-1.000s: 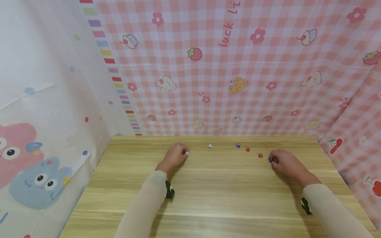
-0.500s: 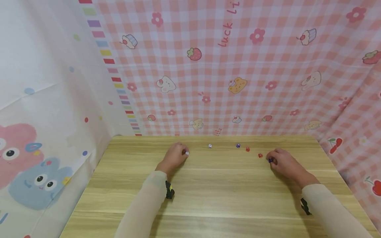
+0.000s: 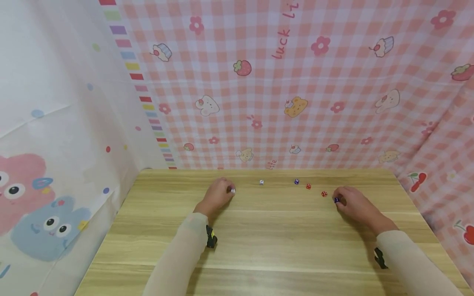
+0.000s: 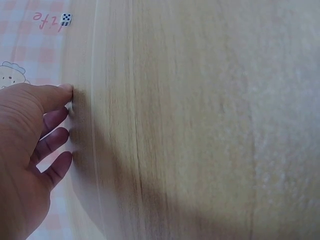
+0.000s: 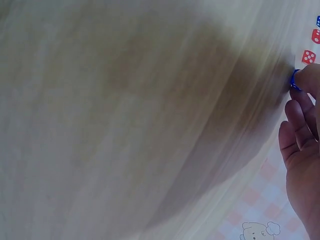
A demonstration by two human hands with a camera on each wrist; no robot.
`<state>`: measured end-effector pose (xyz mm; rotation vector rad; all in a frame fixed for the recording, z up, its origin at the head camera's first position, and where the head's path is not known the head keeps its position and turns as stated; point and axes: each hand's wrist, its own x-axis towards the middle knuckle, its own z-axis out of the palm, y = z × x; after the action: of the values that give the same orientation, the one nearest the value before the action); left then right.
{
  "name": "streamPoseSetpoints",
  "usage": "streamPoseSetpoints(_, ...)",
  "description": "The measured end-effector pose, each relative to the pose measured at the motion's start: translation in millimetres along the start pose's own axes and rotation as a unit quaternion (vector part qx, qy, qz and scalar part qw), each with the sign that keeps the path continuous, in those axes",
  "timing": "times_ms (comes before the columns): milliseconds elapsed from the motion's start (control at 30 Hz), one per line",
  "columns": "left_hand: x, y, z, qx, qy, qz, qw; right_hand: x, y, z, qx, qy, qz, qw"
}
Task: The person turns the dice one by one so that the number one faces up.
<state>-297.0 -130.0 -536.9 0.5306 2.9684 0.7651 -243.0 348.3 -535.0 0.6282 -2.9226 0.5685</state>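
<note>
My left hand [image 3: 218,193] rests low at the far left of the table and pinches a white die [image 3: 233,190] between thumb and fingertips. From the left wrist, the thumb hides that die; the other white die [image 4: 66,19] sits beyond the fingers. On the right, my right hand [image 3: 353,202] grips a blue die [image 3: 336,200] at its fingertips, close over the wood. The right wrist view shows that blue die [image 5: 296,80] partly covered by the thumb. A red die [image 3: 324,194] lies just left of these fingertips, with a second red die [image 3: 308,186] beyond it.
Along the back of the wooden table [image 3: 274,238] lie a second blue die [image 3: 296,181] and, farther left, the loose white die [image 3: 261,182]. A pink checked cloth [image 3: 266,90] hangs behind the back edge. A white printed cloth [image 3: 74,135] covers the left side.
My right hand has shifted slightly left and partly back, its fingers moving about the blue die. My left hand stays in place with the white die.
</note>
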Motion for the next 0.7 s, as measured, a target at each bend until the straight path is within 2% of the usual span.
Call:
streamPoseSetpoints(167, -0.1, 0.8, -0.5, -0.002, -0.004, -0.001, 1.0000, 0.7, -1.7, 0.0, -0.002, 0.007, -0.001, 1.000)
streamPoseSetpoints(467, 0.7, 0.7, -0.1, 0.002, -0.003, -0.004, 1.0000, 0.6, -5.5, -3.1, -0.007, -0.023, 0.027, 0.999)
streamPoseSetpoints(700, -0.1, 0.6, 0.1, 0.002, -0.001, -0.001, 1.0000, 0.6, -8.7, -1.8, -0.020, -0.024, 0.021, 0.999)
